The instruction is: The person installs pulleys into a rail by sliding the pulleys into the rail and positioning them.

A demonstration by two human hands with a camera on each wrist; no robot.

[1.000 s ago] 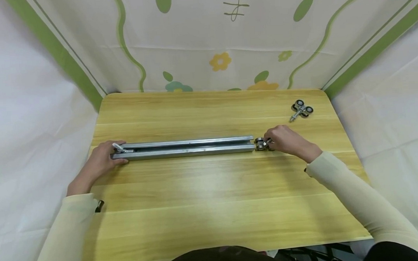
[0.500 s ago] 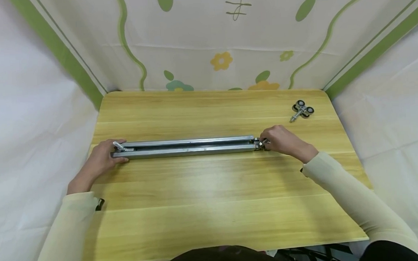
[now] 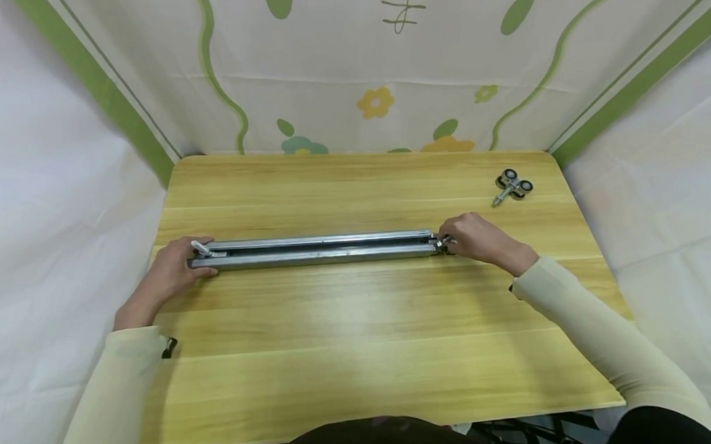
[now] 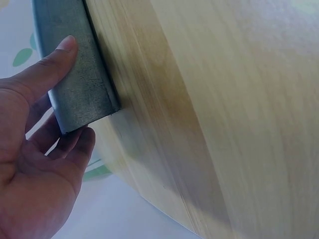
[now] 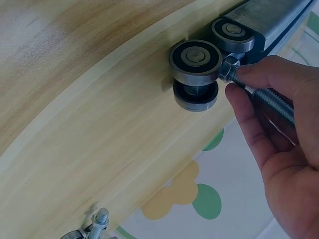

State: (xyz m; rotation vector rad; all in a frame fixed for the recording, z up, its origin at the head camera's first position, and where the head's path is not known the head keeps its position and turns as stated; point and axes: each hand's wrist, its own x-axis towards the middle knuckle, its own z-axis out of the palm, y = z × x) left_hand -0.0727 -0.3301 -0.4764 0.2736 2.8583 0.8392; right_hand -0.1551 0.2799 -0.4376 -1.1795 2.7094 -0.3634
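A silver U-shaped metal rail (image 3: 321, 255) lies lengthwise across the table, its slot facing up. At its left end my left hand (image 3: 173, 270) grips it; in the left wrist view the thumb presses one side wall (image 4: 79, 94) and the fingers are round the far side and end. A bolt (image 3: 200, 247) pokes up from the slot beside that hand. My right hand (image 3: 475, 236) pinches the threaded bolt (image 5: 271, 102) of a wheeled trolley. One pair of its wheels (image 5: 233, 37) is at the rail's right mouth; the other pair (image 5: 195, 62) is outside.
A second roller trolley (image 3: 512, 186) lies on the table's back right, its bolt toward the front left. The wooden table (image 3: 349, 355) has a printed cloth (image 3: 325, 64) behind it and white cloth at both sides.
My right hand has moved left with the trolley, closing the gap to the rail and bringing the front wheels to its mouth. My left hand keeps its hold on the rail.
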